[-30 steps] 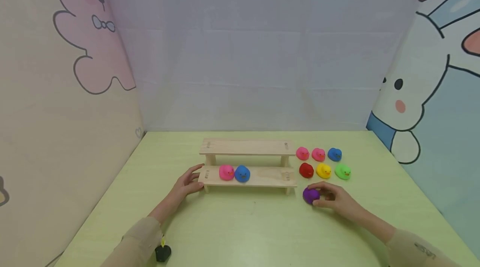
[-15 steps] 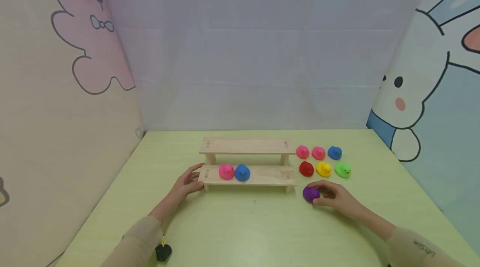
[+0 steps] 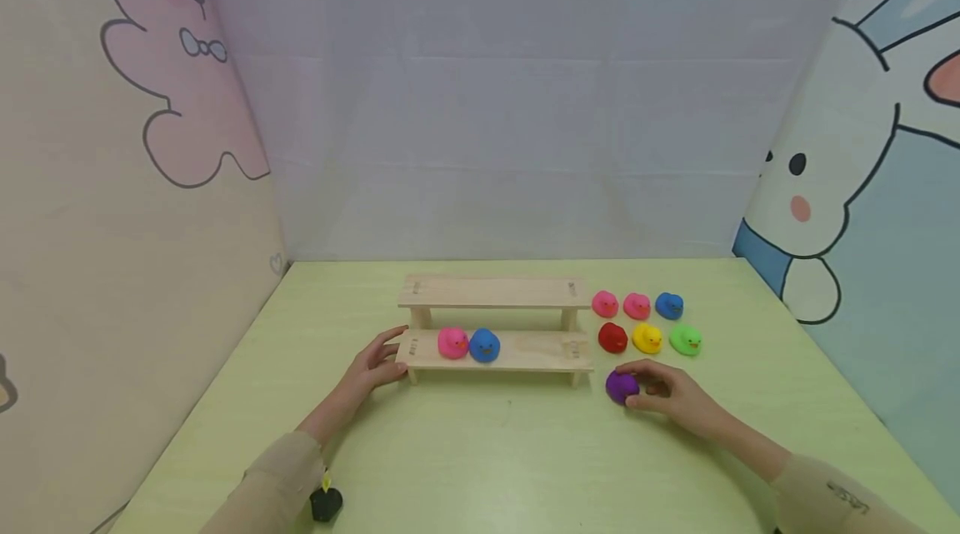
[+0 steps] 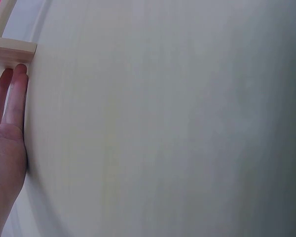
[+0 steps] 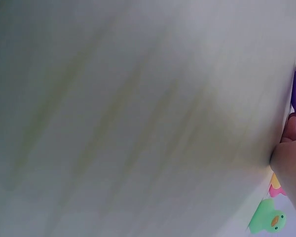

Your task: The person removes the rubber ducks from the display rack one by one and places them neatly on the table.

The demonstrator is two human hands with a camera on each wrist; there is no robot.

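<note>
A two-step wooden shelf (image 3: 536, 348) stands mid-table in the head view. My left hand (image 3: 372, 365) is at the left end of its lower board, fingers touching it; the left wrist view has two of those fingers (image 4: 18, 96) fairly straight against the wood. On that board sit a pink rubber duck (image 3: 453, 343) and, beside it, a blue rubber duck (image 3: 484, 346). Right of the shelf, my right hand (image 3: 671, 397) pinches a purple rubber duck (image 3: 622, 387) between thumb and fingers, low over or on the table. Part of this duck is covered by the fingers.
Behind my right hand stand two rows of ducks: pink (image 3: 605, 304), another pink (image 3: 637, 306), blue (image 3: 670, 306), red (image 3: 612, 338), yellow (image 3: 647, 339) and green (image 3: 686, 340). A small black object (image 3: 326, 504) lies by my left sleeve. Printed cloth walls enclose the table.
</note>
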